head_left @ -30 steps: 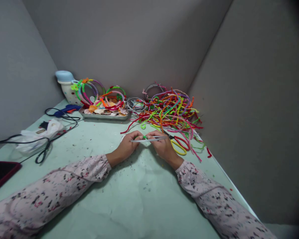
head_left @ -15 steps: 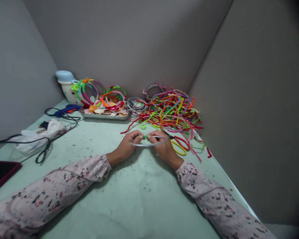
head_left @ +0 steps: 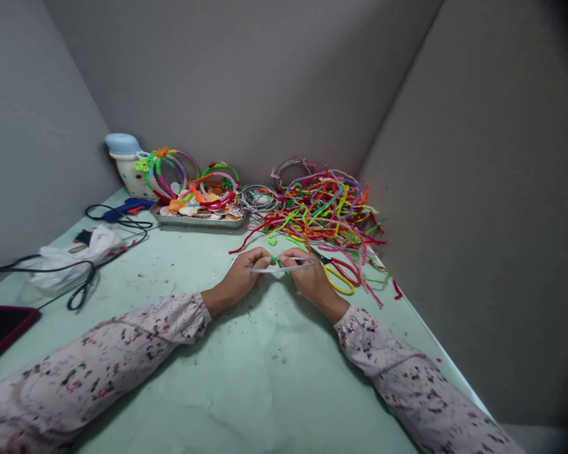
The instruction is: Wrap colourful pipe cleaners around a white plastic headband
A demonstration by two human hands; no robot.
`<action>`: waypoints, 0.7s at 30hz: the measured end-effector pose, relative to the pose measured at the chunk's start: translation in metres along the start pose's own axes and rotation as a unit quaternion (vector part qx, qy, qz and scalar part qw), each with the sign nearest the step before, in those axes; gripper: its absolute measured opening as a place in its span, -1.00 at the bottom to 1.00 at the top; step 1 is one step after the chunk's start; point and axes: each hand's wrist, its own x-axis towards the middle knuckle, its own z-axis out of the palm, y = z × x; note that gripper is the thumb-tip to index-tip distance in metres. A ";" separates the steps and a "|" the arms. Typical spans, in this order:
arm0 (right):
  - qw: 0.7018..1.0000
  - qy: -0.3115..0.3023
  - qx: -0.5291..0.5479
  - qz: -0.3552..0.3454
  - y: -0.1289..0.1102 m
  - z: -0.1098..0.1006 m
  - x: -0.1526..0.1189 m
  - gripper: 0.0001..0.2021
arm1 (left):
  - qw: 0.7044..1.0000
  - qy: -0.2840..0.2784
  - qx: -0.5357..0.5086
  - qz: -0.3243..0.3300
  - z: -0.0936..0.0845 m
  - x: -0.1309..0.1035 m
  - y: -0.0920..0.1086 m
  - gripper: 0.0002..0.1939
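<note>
At the middle of the table, my left hand [head_left: 239, 277] is closed in a pinch on a thin, pale hoop [head_left: 279, 270]. A short green pipe cleaner [head_left: 276, 260] is wound around the hoop's far side, between my two thumbs. My right hand [head_left: 310, 277] pinches at this green piece from the right, and a bit of green shows below its fingers. The hoop lies nearly level, its near edge crossing in front of both hands. My fingertips hide part of the far side. Scissors [head_left: 329, 277] with red and yellow handles lie just beyond my right hand.
A heap of colourful pipe cleaners [head_left: 331, 205] fills the back right. Behind my left hand stands a metal tray [head_left: 199, 222] with shells and decorated hoops, beside a wire coil [head_left: 260, 198]. On the left are a cup [head_left: 132, 176], a plastic bag [head_left: 59, 261], black cable [head_left: 92, 271] and a phone [head_left: 4, 331].
The hoop's near edge has tilted up slightly, so it looks flatter. A green end now shows below my right fingers. Both hands stay in nearly the same place.
</note>
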 end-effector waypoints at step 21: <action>0.999 -0.007 0.027 0.025 -0.002 -0.001 0.001 -0.78 | 0.999 0.002 0.035 0.008 -0.001 0.001 0.000 -0.76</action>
